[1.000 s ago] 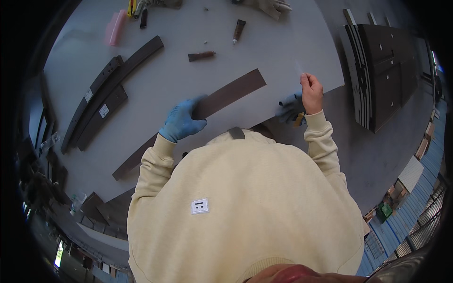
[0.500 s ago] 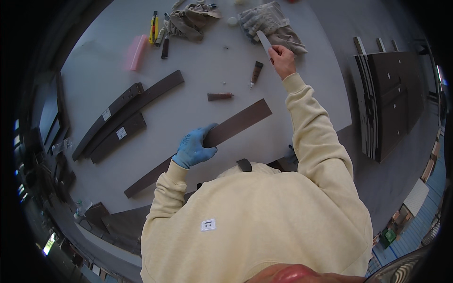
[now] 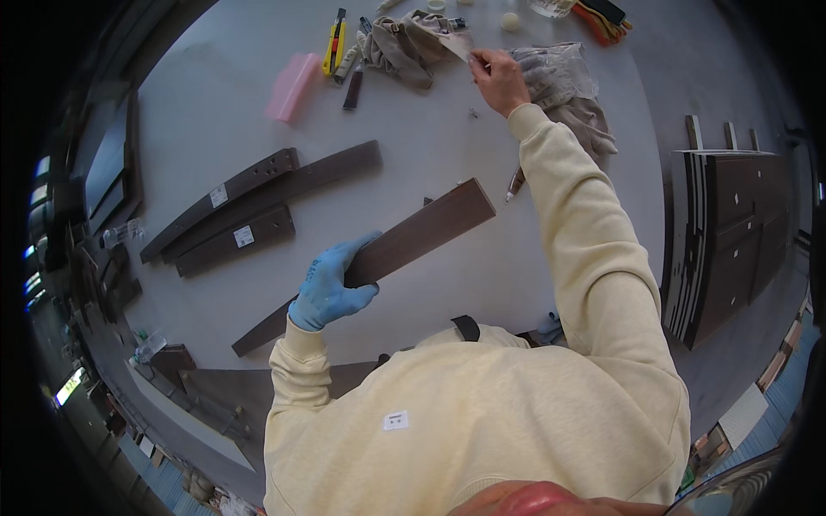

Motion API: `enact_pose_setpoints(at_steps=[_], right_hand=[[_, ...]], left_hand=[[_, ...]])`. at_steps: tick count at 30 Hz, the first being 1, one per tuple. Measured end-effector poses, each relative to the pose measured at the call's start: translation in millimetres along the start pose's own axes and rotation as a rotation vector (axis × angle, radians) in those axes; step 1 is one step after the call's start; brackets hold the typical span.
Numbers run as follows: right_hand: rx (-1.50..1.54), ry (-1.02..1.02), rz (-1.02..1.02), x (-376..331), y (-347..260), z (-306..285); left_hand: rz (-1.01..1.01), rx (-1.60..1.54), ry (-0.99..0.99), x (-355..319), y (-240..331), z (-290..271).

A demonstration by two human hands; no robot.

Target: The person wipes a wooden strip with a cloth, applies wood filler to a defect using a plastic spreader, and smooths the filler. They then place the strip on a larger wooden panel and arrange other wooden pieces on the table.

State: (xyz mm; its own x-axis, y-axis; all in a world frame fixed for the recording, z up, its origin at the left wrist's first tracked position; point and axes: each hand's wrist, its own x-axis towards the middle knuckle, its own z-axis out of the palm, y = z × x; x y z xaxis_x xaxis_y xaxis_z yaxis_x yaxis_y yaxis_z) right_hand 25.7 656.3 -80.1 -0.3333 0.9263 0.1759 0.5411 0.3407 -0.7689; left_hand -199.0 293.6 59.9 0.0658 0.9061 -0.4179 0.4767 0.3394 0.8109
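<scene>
My gloved left hand (image 3: 329,288) wraps its fingers around the dark board (image 3: 404,245) lying on the tabletop (image 3: 430,146). My right arm stretches far out, right hand (image 3: 497,79) pinching a thin strip (image 3: 458,45) beside the rags (image 3: 559,82).

3 strips (image 3: 258,202) lie left on the table (image 3: 447,138); cloths (image 3: 413,39) behind; stacked panels (image 3: 731,232) right of it.

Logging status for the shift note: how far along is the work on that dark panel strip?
Done: nothing on the strip shows as finished. In hand: the gloved left hand grips the dark wooden strip on the grey table; the bare right hand pinches a thin sheet-like thing by the rags. Left: three more dark strips lie untouched at left.
</scene>
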Motion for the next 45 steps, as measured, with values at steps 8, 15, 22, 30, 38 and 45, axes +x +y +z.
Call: enact_pose_setpoints(at_steps=[8, 15, 22, 30, 38, 45], right_hand=[[-0.587, -0.047, -0.244, 26, -2, 63], [-0.722, -0.340, -0.183, 45, 14, 75], [-0.728, -0.338, -0.266, 43, 9, 70], [-0.539, -0.306, -0.168, 38, 22, 31], [-0.174, -0.116, -0.041, -10, -14, -18], [0.077, -0.109, 0.256, -103, -33, -51]], left_hand=[[-0.040, -0.056, 0.045, 21, -11, -20], [-0.051, -0.034, 0.083, 38, -21, -29], [-0.251, -0.228, -0.035, 44, -18, -40], [-0.193, -0.310, -0.038, 46, -38, -40], [-0.144, -0.230, -0.006, 46, -43, -34], [-0.199, -0.219, -0.070, 35, -28, -31]])
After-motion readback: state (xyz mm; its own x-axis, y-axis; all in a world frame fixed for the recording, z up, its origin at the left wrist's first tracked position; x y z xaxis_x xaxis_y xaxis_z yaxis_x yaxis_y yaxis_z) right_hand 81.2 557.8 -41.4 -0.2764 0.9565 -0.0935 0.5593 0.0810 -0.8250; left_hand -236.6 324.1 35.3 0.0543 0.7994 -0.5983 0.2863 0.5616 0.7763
